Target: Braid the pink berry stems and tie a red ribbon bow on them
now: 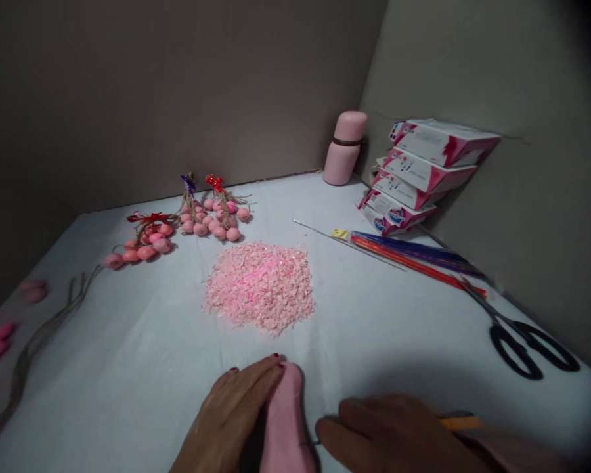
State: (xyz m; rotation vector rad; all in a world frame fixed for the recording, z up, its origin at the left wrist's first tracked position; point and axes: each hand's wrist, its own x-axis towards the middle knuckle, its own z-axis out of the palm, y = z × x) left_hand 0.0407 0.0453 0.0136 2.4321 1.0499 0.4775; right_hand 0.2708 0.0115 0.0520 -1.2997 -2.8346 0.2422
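At the front edge lies a long, smooth pink piece (287,420) with a rounded end and a slightly narrower middle; the frame cuts off its near end, and its material I cannot tell. My left hand (231,417) lies along its left side, fingers stretched out and tips touching it. Curled beside the right side, my right hand (394,430) grips an orange-handled tool (459,422). A thin dark tip sticks out past the fingers and reaches the pink piece's edge. Just beyond the hands sits a heap of small pink chips (261,286).
Bunches of pink balls (217,220) on cords stand at the back left, with loose twine (44,332) nearby. A pink flask (343,150) and stacked boxes (423,164) stand by the walls. To the right lie orange and blue strips (408,253), a metal rod (320,233) and black-handled scissors (517,338).
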